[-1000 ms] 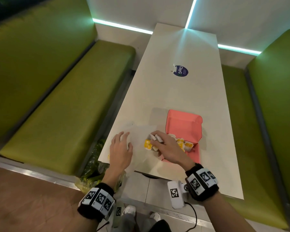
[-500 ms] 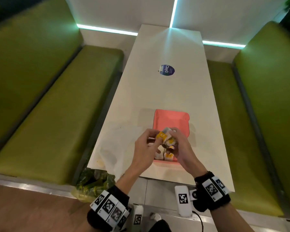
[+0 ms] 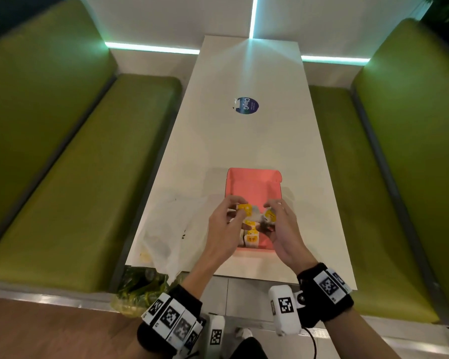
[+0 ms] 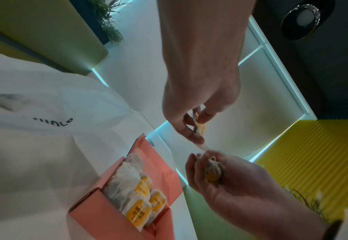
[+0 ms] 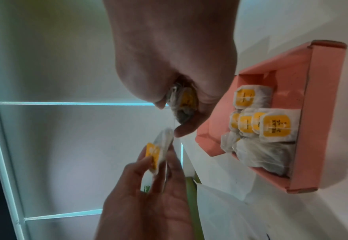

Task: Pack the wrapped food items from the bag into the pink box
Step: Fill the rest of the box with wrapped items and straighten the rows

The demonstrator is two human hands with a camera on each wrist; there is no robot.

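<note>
Both hands [image 3: 254,224] apparently pinch packets [image 3: 245,208] above box [image 3: 252,182].

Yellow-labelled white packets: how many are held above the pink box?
2: a packet pinched by the left hand, another in the right hand. More lie in the pink cardboard box, some perhaps hidden.

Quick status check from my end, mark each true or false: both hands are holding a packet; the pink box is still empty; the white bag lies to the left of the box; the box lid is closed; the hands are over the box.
1. Each hand holds a wrapped packet. True: the left hand pinches one packet, the right hand grips another.
2. The pink box is empty. False: several yellow-labelled packets already sit inside.
3. The white bag lies left of the box. True.
4. The box lid is closed. False: it stands open.
5. The hands are over the box. True.
</note>
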